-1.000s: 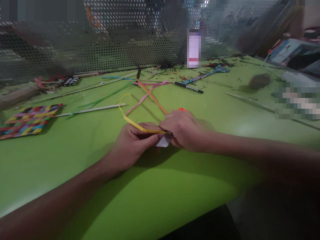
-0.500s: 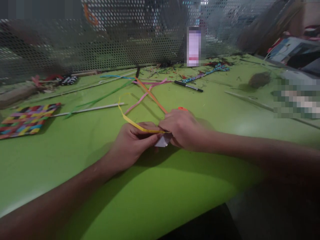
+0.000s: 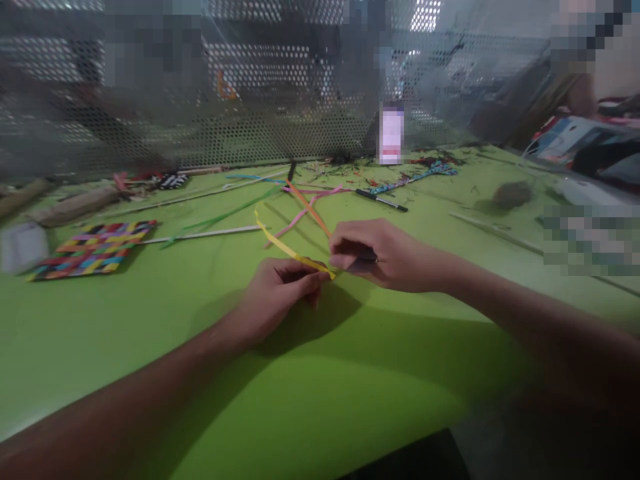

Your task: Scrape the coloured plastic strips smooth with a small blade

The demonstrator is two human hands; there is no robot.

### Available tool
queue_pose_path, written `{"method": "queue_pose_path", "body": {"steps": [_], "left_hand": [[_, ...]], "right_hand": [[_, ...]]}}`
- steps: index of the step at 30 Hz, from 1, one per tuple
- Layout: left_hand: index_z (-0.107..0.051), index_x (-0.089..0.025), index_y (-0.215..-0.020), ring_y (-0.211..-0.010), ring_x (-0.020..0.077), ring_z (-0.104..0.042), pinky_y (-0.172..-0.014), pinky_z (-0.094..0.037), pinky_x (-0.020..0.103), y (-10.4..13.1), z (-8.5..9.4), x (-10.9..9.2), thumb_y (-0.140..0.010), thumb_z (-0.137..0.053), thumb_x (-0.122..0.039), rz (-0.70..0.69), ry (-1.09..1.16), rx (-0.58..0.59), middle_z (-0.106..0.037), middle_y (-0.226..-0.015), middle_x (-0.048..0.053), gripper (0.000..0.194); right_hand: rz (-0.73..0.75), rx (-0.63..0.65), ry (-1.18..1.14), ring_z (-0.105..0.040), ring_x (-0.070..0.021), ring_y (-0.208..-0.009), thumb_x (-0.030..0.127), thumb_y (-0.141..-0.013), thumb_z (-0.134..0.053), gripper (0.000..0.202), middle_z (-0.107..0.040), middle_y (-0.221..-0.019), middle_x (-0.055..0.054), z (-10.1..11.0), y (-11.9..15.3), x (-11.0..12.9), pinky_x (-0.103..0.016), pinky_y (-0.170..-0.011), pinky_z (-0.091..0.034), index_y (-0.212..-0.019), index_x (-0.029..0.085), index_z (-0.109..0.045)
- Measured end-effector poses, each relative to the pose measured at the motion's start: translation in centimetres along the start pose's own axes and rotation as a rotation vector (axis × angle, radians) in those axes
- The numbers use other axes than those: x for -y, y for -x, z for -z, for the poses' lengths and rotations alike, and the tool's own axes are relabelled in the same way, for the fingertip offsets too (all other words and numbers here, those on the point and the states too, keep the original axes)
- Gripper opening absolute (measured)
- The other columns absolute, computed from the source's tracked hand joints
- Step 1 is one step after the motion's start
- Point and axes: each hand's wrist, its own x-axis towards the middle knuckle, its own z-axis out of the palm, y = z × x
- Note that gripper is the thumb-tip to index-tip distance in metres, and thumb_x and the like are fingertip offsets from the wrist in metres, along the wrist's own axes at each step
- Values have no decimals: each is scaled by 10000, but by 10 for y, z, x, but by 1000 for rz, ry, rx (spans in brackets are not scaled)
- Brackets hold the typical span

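The left hand (image 3: 280,283) is closed in a pinch, thumb against fingers, on a yellow strip (image 3: 285,248); the strip's near end projects just past the fingertips and its far end rises free, away from the person. The right hand (image 3: 393,257) is curled, fingers bent towards the thumb, and appears to grip a thin grey piece (image 3: 364,265) largely hidden in the palm; its nature cannot be determined. The right fingertips stand just beside the strip's near end; contact cannot be confirmed. The step in hand is judged to be close two-handed work on that end. The next move calls, in this assessment, for a steady left pinch and careful right-hand placement, the strip being narrow and likely to flex. Beyond the hands, an orange strip (image 3: 317,217) crosses a pink strip (image 3: 293,222) on the counter (image 3: 310,400), its near end passing close to the right fingers. Further off lie a green strip (image 3: 225,216), a black-capped pen (image 3: 381,200) and, to the left, a multicoloured woven mat (image 3: 100,248). A perforated screen (image 3: 280,127) stands along the far edge.
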Motion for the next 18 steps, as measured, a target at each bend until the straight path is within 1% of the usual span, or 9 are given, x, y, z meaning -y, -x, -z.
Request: {"method": "queue_pose_path", "body": {"steps": [4,9,12,15,18], "left_hand": [[-710,-156,-633,-531,109,-547,-552,-432,231,-1,-1,-2,-847,-713,-311,-2,-47,4,-667,-578,10,265],[-739,-152,-704,-534,115,-548,-549,-438,235,-2,-3,-1,-843,-712,-346,-11,-45,0,-662,-581,7,240],[-740,-149,-717,-514,116,-534,-528,-445,239,-3,-4,-2,-793,-754,-372,-6,6,11,-643,-562,2,236],[-714,-150,-665,-496,109,-521,-511,-448,235,-3,-4,-3,-722,-804,-388,-9,73,37,-615,-541,-8,260],[-686,-150,-621,-492,103,-514,-524,-457,238,-4,-4,-1,-705,-811,-366,-5,125,76,-590,-526,-18,263]], "right_hand": [[-49,97,-3,-434,-95,-675,148,-901,-561,76,-594,-770,-8,-1,2,4,-223,-647,-270,-828,144,-584],[-51,116,-13,-435,-101,-669,131,-895,-535,83,-585,-756,-8,-9,4,2,-223,-643,-270,-834,141,-591],[-28,148,7,-441,-105,-678,140,-905,-530,81,-584,-773,-10,-7,4,2,-226,-649,-269,-843,144,-580],[9,176,69,-454,-111,-709,127,-922,-514,85,-597,-819,-18,-4,3,2,-232,-668,-272,-885,150,-587],[36,202,198,-431,-115,-697,118,-925,-516,97,-585,-806,-14,-4,0,3,-241,-665,-256,-854,158,-569]]}}
